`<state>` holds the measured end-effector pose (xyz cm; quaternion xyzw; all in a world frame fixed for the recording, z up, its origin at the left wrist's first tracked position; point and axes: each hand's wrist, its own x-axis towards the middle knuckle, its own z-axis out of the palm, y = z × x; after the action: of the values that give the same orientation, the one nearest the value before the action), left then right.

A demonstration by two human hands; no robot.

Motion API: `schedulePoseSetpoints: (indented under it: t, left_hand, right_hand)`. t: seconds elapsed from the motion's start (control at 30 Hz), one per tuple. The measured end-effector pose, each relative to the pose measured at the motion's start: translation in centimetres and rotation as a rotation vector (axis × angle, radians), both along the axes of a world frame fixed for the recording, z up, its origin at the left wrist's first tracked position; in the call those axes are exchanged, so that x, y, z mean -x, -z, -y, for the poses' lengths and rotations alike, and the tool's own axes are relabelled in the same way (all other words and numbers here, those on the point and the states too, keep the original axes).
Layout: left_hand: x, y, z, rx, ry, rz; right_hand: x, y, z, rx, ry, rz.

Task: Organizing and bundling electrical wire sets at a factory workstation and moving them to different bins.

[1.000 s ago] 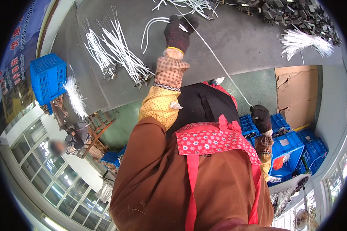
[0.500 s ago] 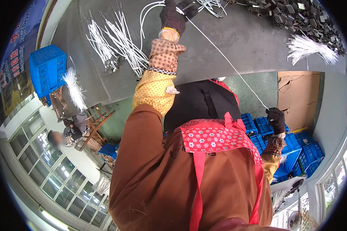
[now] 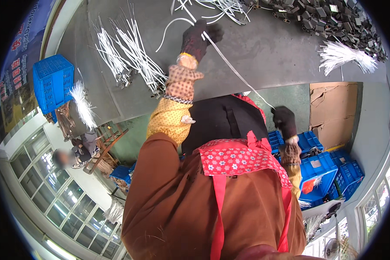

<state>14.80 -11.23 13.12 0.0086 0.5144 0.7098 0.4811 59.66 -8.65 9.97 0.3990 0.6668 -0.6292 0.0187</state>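
Note:
A thin white cable (image 3: 235, 69) runs slantwise between my two dark-gloved hands. My left hand (image 3: 196, 40), over the grey table, is closed round it, and a loose curl of cable sticks out to the left of the glove. Beyond the table's near edge, my right hand (image 3: 285, 121) pinches the lower end. Left of my left hand lies a bundle of white cables (image 3: 138, 54) with dark connectors at its near end. More loose white cables (image 3: 227, 9) lie just beyond that hand.
A heap of small black parts (image 3: 333, 21) covers the table's far right, with a white cable bundle (image 3: 347, 57) before it. Blue crates (image 3: 318, 171) stand below on the right, near cardboard (image 3: 333, 108). Another blue crate (image 3: 54, 82) is at left; a person (image 3: 80, 151) sits beyond.
My left hand has come nearer to me, drawing the cable with it. My right hand has moved left and slightly up, so the hands are closer and the cable sags a little.

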Motion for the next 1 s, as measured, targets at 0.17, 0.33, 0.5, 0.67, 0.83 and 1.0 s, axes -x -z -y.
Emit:
schedulePoseSetpoints:
  t: [0.17,0.33,0.5,0.67,0.83,1.0]
  left_hand:
    - [-3.4,3.1,4.1,-0.022,0.181,0.205]
    - [-9.3,6.1,2.6,0.308,0.404,-0.551]
    - [-3.3,10.9,3.9,0.444,0.56,-0.335]
    - [-4.7,4.2,0.3,0.766,0.494,-0.114]
    - [-3.7,1.7,-1.1,0.388,0.401,-0.052]
    - [-11.2,10.2,-7.3,0.117,0.273,-0.423]
  right_hand:
    - [16.7,-1.1,-2.2,0.163,0.22,0.047]
    - [27.7,-0.9,-3.5,-0.247,0.36,0.248]
    - [29.8,0.8,-7.8,-0.484,0.145,0.253]
    - [33.1,2.3,-17.0,-0.637,0.247,0.435]
    - [30.3,4.3,-16.4,-0.489,0.305,0.281]
    - [22.2,2.7,-8.0,0.065,0.445,0.053]
